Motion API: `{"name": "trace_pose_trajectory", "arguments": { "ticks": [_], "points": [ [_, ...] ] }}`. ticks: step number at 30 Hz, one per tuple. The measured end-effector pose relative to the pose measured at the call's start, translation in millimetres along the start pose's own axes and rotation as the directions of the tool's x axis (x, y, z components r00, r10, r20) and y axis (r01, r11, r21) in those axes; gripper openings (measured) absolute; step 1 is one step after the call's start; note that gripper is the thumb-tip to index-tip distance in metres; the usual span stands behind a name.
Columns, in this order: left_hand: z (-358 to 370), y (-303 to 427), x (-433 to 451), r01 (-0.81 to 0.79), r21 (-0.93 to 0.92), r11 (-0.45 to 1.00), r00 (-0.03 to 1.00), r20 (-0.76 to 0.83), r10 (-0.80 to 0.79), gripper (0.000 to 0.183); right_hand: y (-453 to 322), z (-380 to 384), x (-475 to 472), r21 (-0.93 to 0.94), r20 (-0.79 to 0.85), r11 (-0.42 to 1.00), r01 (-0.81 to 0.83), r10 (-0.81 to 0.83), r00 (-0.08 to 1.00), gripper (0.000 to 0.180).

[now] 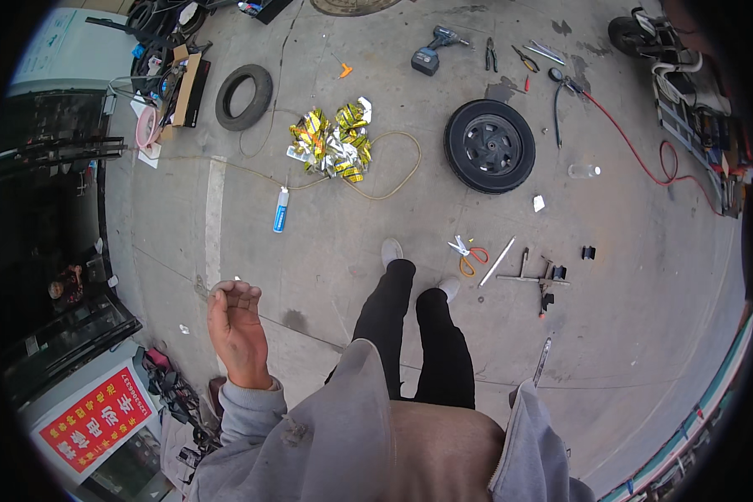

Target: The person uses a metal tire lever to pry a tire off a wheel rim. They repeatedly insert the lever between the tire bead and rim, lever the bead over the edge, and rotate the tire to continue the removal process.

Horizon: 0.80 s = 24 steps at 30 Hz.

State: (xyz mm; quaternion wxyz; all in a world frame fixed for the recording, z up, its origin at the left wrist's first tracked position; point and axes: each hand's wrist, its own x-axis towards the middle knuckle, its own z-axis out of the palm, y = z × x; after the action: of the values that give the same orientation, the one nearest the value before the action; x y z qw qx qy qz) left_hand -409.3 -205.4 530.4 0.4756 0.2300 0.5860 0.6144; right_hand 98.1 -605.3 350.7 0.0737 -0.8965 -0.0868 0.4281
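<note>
My left hand (241, 329) is raised at the left, palm up with slightly bent fingers and nothing in it. My right hand is out of view. A metal bar (543, 359) sticks out past the right side of the grey jacket (530, 433); what holds it is hidden. Before me on the concrete lie scissors (464, 254) with orange handles, a pale thin rod (497, 261) and a T-shaped metal tool (543, 280). Farther off, a wheel with a black tyre (491, 145) lies flat. A blue-labelled bottle with a nozzle (280, 210) lies ahead of my left hand.
A heap of yellow and silver wrappers (336, 141), a hose (408, 179), a loose tyre (244, 97), a cordless impact driver (436, 50) and pliers (491, 55) lie ahead. A red air hose (634, 147) runs right. A cardboard box (185, 88) stands left.
</note>
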Motion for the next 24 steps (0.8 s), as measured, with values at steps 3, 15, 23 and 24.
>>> {"name": "trace_pose_trajectory", "arguments": {
  "ticks": [3,15,23,24],
  "points": [
    [-58,22,-18,-0.030,-0.013,0.999,0.994,-0.103,0.029,0.021,1,-1,0,-0.275,0.006,0.960,0.054,-0.055,0.998,0.050],
    [-404,126,-23,-0.149,-0.146,0.978,0.799,-0.600,0.032,0.021,-209,176,-94,-0.538,-0.220,0.741,0.402,-0.584,0.781,0.042],
    [-646,231,-8,-0.466,-0.182,0.866,0.773,-0.559,0.299,0.027,-356,342,-265,-0.679,0.153,0.500,0.537,-0.619,0.770,0.042],
    [-663,242,6,-0.503,-0.252,0.827,0.781,-0.541,0.311,0.028,-372,361,-278,-0.699,0.170,0.466,0.542,-0.628,0.759,0.042]
  ]
}}
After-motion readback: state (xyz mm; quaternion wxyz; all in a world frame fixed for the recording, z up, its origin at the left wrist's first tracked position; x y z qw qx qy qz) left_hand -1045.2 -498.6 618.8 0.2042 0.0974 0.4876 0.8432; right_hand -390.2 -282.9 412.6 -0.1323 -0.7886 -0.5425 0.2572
